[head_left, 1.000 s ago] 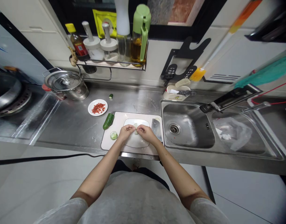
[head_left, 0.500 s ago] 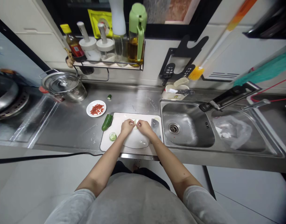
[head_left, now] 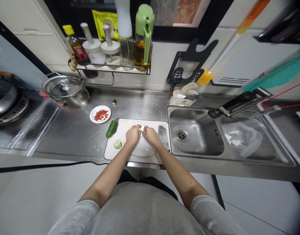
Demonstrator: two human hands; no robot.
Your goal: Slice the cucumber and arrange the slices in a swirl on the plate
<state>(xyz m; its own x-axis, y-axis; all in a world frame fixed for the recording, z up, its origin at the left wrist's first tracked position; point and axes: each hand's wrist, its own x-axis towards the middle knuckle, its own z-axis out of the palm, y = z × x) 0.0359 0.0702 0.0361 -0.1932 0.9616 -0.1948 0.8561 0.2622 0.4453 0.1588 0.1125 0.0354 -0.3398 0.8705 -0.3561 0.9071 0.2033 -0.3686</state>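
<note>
Both hands meet over the white cutting board (head_left: pixel 122 126), fingertips pinched on a small, pale cucumber slice (head_left: pixel 141 129). My left hand (head_left: pixel 133 134) is closed on its left side, and my right hand (head_left: pixel 150 134) is closed on its right. The fingers cover much of the slice. Left of them on the board lies a cut cucumber piece (head_left: pixel 118 144), pale face up. A longer dark green cucumber (head_left: pixel 112 129) rests across the board's upper left edge. At the right side of the board lies a cleaver (head_left: pixel 163 134), its wide blade flat, with a pale slice by its top.
A white plate (head_left: pixel 91 115) of chopped red bits sits beyond the board, near a cucumber end (head_left: pixel 114 102). To the right is the steel sink (head_left: pixel 198 130); at the far left stands a lidded pot (head_left: pixel 76 96). A seasoning rack (head_left: pixel 115 68) hangs above the counter.
The hands have shifted slightly, with their knuckles raised a little more, and the slice between them now looks tilted or folded. The other things lie as before.
</note>
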